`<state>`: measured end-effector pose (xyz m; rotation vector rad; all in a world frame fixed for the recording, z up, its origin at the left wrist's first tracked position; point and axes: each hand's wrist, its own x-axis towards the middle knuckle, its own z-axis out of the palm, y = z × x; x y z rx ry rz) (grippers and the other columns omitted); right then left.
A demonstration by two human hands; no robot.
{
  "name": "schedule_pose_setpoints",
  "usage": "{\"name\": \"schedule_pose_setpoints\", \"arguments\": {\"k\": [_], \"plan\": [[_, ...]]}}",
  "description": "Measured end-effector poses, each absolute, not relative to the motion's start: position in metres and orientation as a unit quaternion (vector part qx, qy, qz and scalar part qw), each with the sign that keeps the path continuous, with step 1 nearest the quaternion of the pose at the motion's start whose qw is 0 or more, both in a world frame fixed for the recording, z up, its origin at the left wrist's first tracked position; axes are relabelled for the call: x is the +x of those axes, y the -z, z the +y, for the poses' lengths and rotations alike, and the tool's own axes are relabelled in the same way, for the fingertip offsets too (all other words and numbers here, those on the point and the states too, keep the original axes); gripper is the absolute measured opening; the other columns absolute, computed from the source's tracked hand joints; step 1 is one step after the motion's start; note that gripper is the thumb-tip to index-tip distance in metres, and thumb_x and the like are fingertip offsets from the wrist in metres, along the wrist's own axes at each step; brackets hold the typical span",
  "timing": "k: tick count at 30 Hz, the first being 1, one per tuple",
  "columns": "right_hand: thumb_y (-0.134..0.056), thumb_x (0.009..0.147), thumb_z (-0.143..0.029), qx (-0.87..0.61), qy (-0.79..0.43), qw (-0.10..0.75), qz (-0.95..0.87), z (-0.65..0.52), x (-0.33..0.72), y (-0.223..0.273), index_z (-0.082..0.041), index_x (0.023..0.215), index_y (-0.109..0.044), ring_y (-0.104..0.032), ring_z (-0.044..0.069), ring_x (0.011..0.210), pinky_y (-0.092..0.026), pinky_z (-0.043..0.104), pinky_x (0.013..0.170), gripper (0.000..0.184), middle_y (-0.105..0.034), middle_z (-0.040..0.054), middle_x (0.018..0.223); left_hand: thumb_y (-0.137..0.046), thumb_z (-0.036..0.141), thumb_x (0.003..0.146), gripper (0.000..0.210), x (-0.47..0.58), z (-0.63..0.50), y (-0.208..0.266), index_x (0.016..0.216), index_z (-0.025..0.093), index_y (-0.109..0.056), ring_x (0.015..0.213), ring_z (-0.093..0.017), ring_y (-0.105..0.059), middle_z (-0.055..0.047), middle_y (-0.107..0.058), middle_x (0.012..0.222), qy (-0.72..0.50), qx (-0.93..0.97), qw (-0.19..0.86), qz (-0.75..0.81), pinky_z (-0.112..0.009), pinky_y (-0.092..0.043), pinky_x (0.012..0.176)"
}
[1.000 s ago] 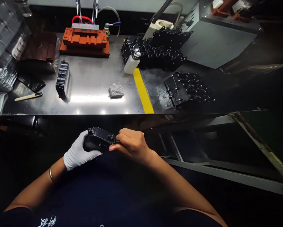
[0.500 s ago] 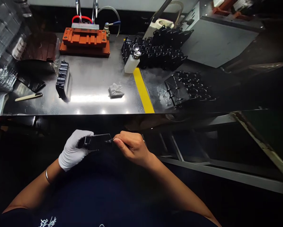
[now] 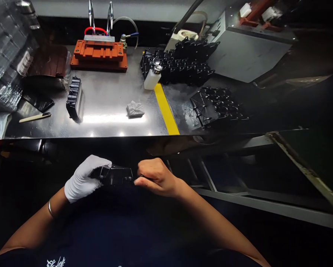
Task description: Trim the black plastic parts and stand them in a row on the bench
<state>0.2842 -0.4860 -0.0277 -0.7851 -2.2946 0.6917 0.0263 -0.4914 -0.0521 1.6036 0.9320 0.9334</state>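
My left hand (image 3: 85,178), in a white glove, grips a black plastic part (image 3: 116,175) by its left end, above my lap. The part looks like a shallow box with thin shiny edges. Just right of its far end is my right hand (image 3: 157,177), bare and closed, thumb against the curled fingers. A small dark bit shows between those fingers; most of it is hidden and I cannot make out its kind. Whether it touches the part is unclear.
On the metal bench stand a black ribbed part (image 3: 74,98), a folded white cloth (image 3: 135,109), a white bottle (image 3: 152,78) and an orange fixture (image 3: 99,52). Stacked black parts (image 3: 183,65) lie behind a yellow strip (image 3: 167,111). A light-handled tool (image 3: 34,117) lies at left.
The black part has tilted and dropped slightly in my left hand. My right hand has turned, and the thin dark tip that reached onto the part's end no longer shows clearly.
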Motion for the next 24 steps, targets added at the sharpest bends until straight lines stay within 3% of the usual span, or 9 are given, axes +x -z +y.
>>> {"name": "schedule_pose_setpoints", "arguments": {"k": [4, 6, 10, 18, 24], "plan": [[-0.039, 0.088, -0.066, -0.28, -0.132, 0.328, -0.893, -0.477, 0.278, 0.018, -0.015, 0.066, -0.055, -0.039, 0.009, 0.052, -0.027, 0.023, 0.048, 0.058, -0.045, -0.001, 0.057, -0.082, 0.031, 0.064, 0.059, 0.026, -0.489, 0.058, 0.118, 0.016, -0.062, 0.081, -0.019, -0.063, -0.007, -0.068, 0.095, -0.288, 0.494, 0.731, 0.373, -0.032, -0.051, 0.075], [-0.037, 0.088, -0.067, -0.26, -0.099, 0.314, -0.908, -0.473, 0.276, 0.015, -0.015, 0.065, -0.055, -0.037, 0.009, 0.052, -0.025, 0.023, 0.048, 0.059, -0.045, -0.0012, 0.058, -0.081, 0.037, 0.065, 0.061, 0.027, -0.486, 0.061, 0.119, 0.015, -0.062, 0.081, -0.018, -0.061, -0.006, -0.067, 0.095, -0.255, 0.45, 0.781, 0.35, -0.03, -0.049, 0.075], [-0.039, 0.091, -0.06, -0.242, -0.068, 0.305, -0.919, -0.469, 0.274, 0.014, -0.016, 0.055, -0.049, -0.035, 0.009, 0.051, -0.024, 0.024, 0.049, 0.058, -0.041, -0.0022, 0.054, -0.081, 0.039, 0.064, 0.054, 0.032, -0.484, 0.063, 0.109, 0.015, -0.065, 0.078, -0.015, -0.056, -0.003, -0.064, 0.088, -0.261, 0.433, 0.786, 0.356, -0.025, -0.046, 0.071], [-0.036, 0.092, -0.061, -0.277, -0.058, 0.328, -0.901, -0.469, 0.272, 0.021, -0.017, 0.057, -0.05, -0.036, 0.009, 0.051, -0.023, 0.025, 0.049, 0.058, -0.043, -0.0012, 0.054, -0.08, 0.046, 0.062, 0.058, 0.042, -0.485, 0.061, 0.107, 0.013, -0.064, 0.075, -0.015, -0.055, -0.004, -0.063, 0.085, -0.267, 0.422, 0.786, 0.366, -0.024, -0.045, 0.066], [-0.043, 0.092, -0.057, -0.266, -0.171, 0.277, -0.907, -0.47, 0.276, 0.023, -0.017, 0.054, -0.043, -0.036, 0.007, 0.046, -0.022, 0.023, 0.046, 0.055, -0.041, -0.0037, 0.05, -0.08, 0.046, 0.062, 0.059, 0.037, -0.484, 0.062, 0.108, 0.013, -0.065, 0.077, -0.017, -0.056, -0.005, -0.064, 0.088, -0.256, 0.434, 0.774, 0.382, -0.027, -0.046, 0.069]]}}
